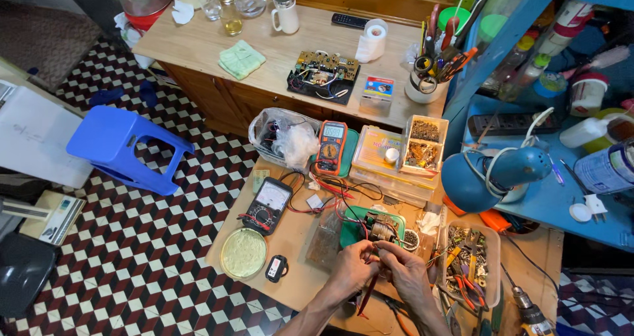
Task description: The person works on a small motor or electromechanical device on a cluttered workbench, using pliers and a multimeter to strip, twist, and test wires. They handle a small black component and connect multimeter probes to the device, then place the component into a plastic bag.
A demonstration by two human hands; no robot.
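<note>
Red and black wires (343,207) run down the wooden workbench (300,276) to where both hands meet at its near edge. The left hand (350,270) and the right hand (404,273) are drawn close together, fingertips pinched around something small between them; what exactly they grip is too small to make out, though a dark red probe (365,296) hangs down just below the left hand. Just beyond the fingers sits a small transformer with a copper coil (382,229) on a green tray (356,225). To the right, a clear tub of pliers and hand tools (470,266) stands beside the right hand. To the left lie a small black device (277,268), a round yellowish lid (244,253) and an analogue black meter (267,205). Farther back stands an orange digital multimeter (331,147), next to a crumpled plastic bag (284,136) and compartment boxes of small parts (422,146). A blue desk lamp (492,176) leans in from the right, and a blue plastic stool (122,148) lies tipped on the chequered floor (152,257).
</note>
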